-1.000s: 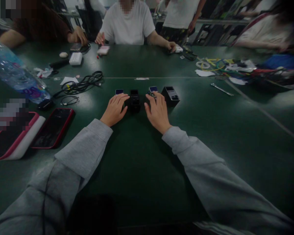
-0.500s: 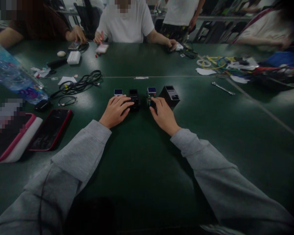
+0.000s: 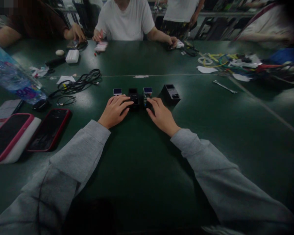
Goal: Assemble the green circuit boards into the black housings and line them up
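Several small devices stand in a row across the green table (image 3: 142,156). My left hand (image 3: 114,111) lies with fingers stretched over a small device with a white-framed screen (image 3: 117,91), hiding its lower part. Its fingertips reach onto a black boxy device (image 3: 133,92) beside it. My right hand (image 3: 163,116) has its thumb and bent fingers at the right side of a bare circuit board with a screen (image 3: 147,90), partly covering it. Apart from my right hand, a black box with a silver-grey face (image 3: 171,92) sits tilted on the right.
On the left are a water bottle (image 3: 17,78), a red-edged phone (image 3: 50,130), a pink-framed phone (image 3: 11,135) and a black cable (image 3: 80,81). A wrench (image 3: 224,86) and tangled wires (image 3: 218,61) lie right. People sit opposite; one wears a white shirt (image 3: 126,21).
My right hand has shifted the circuit board left, closer to the black device and further from the tilted box. My left hand has stayed in place.
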